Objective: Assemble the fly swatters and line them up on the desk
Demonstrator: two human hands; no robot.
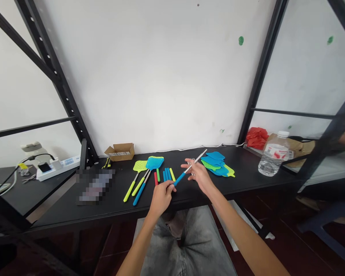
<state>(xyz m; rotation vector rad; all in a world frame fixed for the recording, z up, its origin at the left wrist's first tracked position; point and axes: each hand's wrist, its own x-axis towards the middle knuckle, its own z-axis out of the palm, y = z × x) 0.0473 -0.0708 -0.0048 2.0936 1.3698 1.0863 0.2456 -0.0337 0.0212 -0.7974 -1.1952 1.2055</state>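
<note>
My left hand (161, 197) is closed around the blue handle (179, 180) of a fly swatter shaft, whose silver metal rod (200, 155) points up to the right. My right hand (200, 175) is beside the rod with its fingers spread; whether they touch it is hard to tell. Left of my hands lie fly swatters with yellow-green (140, 166) and blue (154, 163) heads. Just beyond my left hand are loose handles in red (156, 178), green (158, 175), blue (167, 174) and yellow (172, 174). Loose blue and green swatter heads (215, 158) lie in a pile to the right.
A small open cardboard box (123, 152) stands against the wall. A blurred-out flat object (96, 187) and a power strip (60, 168) are on the left. A water bottle (273, 155) and red plastic bag (257, 138) stand on the right. Black shelf posts (260, 76) frame the table.
</note>
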